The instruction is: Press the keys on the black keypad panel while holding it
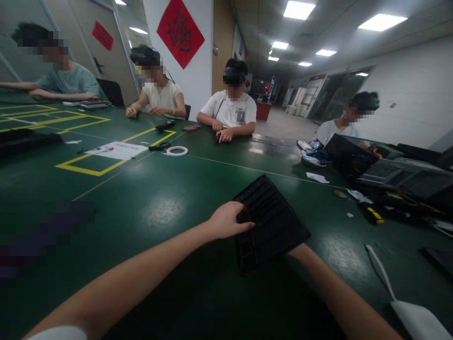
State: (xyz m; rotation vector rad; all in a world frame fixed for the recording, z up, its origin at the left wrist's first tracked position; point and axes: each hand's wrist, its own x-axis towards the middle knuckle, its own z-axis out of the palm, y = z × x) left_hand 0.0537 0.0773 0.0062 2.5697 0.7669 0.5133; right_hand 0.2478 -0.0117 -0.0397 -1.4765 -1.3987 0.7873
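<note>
A black rectangular tray [272,222] with ridged rows and small compartments is held tilted above the green table. My left hand [230,219] is closed at its left edge, thumb and fingers curled over the face. Between them is something dark that blends with the tray, and I cannot make it out. From the lower right my right forearm reaches behind the tray; my right hand [296,251] supports it from underneath, with only the wrist side showing and the fingers hidden.
On the green table [198,189] lie a roll of white tape [177,151], a white paper [118,150] and yellow tape outlines. At right are an open computer case [399,174], a yellow-black tool [371,212] and a white corded device [421,318]. Several people sit around.
</note>
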